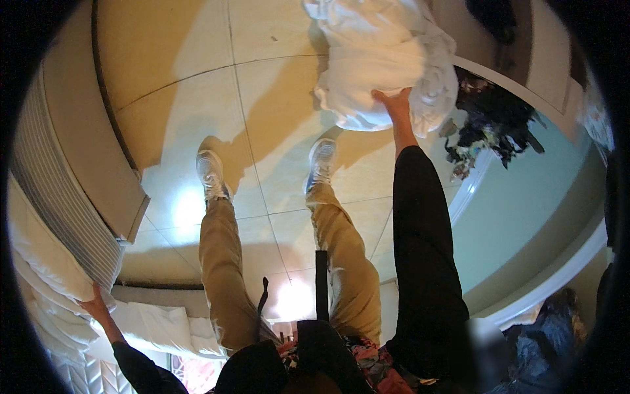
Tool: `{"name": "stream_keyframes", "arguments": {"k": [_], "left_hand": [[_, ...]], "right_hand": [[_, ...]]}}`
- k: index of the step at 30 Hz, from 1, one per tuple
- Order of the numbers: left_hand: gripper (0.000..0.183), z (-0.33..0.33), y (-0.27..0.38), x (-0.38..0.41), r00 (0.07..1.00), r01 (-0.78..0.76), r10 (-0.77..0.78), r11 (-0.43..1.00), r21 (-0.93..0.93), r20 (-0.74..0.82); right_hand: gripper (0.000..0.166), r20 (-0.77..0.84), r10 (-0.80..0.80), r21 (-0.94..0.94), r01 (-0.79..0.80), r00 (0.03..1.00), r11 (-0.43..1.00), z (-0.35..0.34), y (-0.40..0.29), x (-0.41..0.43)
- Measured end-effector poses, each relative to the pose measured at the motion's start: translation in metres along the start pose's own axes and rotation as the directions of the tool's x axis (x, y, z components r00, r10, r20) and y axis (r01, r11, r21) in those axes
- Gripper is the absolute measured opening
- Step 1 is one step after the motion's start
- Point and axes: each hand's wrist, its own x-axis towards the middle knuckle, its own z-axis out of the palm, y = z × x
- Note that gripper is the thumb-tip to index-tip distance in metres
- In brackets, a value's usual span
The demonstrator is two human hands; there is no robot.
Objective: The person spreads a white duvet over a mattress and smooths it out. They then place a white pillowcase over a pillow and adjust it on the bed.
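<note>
My right hand (397, 101) reaches far forward and grips the near edge of a bulky bundle of white cloth (376, 64) above the tiled floor. The thumb shows on the cloth; the other fingers are mostly hidden in its folds. At the lower left, my left hand (93, 301) holds the edge of white bedding (47, 241) on a bed. Its fingertips are partly covered by the fabric. Beneath the bedding shows the striped side of a mattress (64, 172), resting on a beige bed base (93, 147).
My feet in laced sneakers (322, 160) stand apart on floor tiles (275, 182). Right of the bundle lies a pile of dark, mixed clutter (497, 118) beside a pale green surface (531, 197). A dark plastic bag (536, 349) is at the lower right. White cushions (152, 325) lie behind me.
</note>
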Motion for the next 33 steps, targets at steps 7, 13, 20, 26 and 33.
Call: {"name": "stream_keyframes", "arguments": {"k": [7, 13, 20, 26, 33], "left_hand": [[0.085, -0.002, -0.009, -0.006, 0.998, -0.051, 0.046, 0.989, -0.142, -0.040], [0.087, -0.007, 0.003, -0.009, 0.997, 0.041, -0.038, 0.999, 0.036, -0.069], [0.062, -0.018, 0.184, -0.133, 0.804, 0.370, 0.194, 0.576, -0.729, 0.562], [0.066, -0.026, 0.291, -0.182, -0.048, 0.988, 0.712, -0.068, 0.137, 0.700], [0.063, -0.088, 0.281, -0.188, 0.015, 0.994, 0.766, -0.083, 0.076, 0.642]], "right_hand": [[0.033, 0.091, 0.427, 0.531, -0.406, 0.900, 0.743, 0.022, -0.021, -0.008], [0.029, 0.400, 0.418, 0.605, -0.578, 0.816, 0.548, -0.016, -0.082, -0.086], [0.046, 0.535, 0.259, 0.540, -0.561, 0.804, 0.627, -0.174, -0.296, -0.243], [0.076, 0.770, 0.058, 0.377, -0.527, 0.635, 0.762, -0.250, -0.368, -0.411], [0.074, 0.706, 0.071, 0.304, -0.392, 0.705, 0.868, -0.245, -0.412, -0.491]]}}
